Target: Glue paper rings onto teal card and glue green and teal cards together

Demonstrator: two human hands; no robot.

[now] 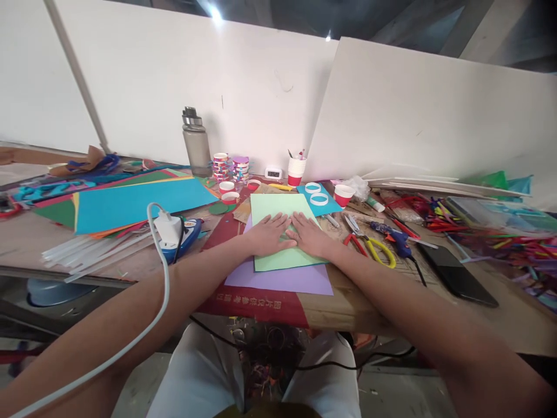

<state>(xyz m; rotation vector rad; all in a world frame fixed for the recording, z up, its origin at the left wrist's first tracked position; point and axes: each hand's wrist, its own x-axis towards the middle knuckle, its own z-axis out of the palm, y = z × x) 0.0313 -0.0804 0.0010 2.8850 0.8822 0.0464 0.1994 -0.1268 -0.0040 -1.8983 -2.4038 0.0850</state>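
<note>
Both palms press down on a light green sheet of paper [282, 259] at the middle of the table. My left hand [270, 234] lies flat with its fingers spread toward the sheet's centre. Beside it, my right hand [307, 235] is flat too, and the fingertips of the two hands nearly meet. A blue edge peeks out under the green sheet. Below that lies a purple sheet [282, 281], on a red and brown cardboard piece [256, 307]. Neither hand grips anything.
Coloured paper [143, 200] and glue sticks [87, 252] lie left, near a white-corded power strip [187, 241]. Behind stand a bottle [198, 145] and paper cups [296, 171]. To the right are scissors [378, 249], pliers [353, 229], a glue gun [400, 241] and a phone [456, 273].
</note>
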